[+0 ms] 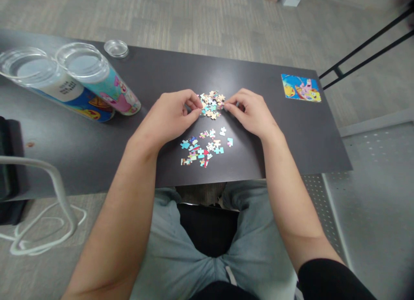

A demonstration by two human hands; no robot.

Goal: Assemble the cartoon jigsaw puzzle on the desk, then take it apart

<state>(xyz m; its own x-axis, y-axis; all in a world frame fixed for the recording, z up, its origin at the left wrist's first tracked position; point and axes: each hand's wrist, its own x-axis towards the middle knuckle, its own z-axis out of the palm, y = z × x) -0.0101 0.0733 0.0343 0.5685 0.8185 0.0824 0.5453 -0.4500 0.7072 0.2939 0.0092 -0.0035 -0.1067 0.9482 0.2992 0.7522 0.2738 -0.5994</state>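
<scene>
A heap of small jigsaw puzzle pieces [211, 105] lies on the dark table between my two hands, some with their plain tan backs up. My left hand [176, 114] is at the heap's left edge, thumb and forefinger pinched on a puzzle piece that the fingertips partly hide. From the right side, my right hand [248, 110] pinches another puzzle piece [221, 106] at the edge of the heap. Nearer to me, a looser group of puzzle pieces [201, 152] lies spread out, mostly with coloured printed faces up.
Two clear-topped cartoon canisters, one pink and teal [119, 93] and one blue [87, 102], stand at the left. A clear round lid [116, 48] lies behind them. A cartoon picture card [301, 88] is at the far right. A white cable [61, 192] hangs at lower left.
</scene>
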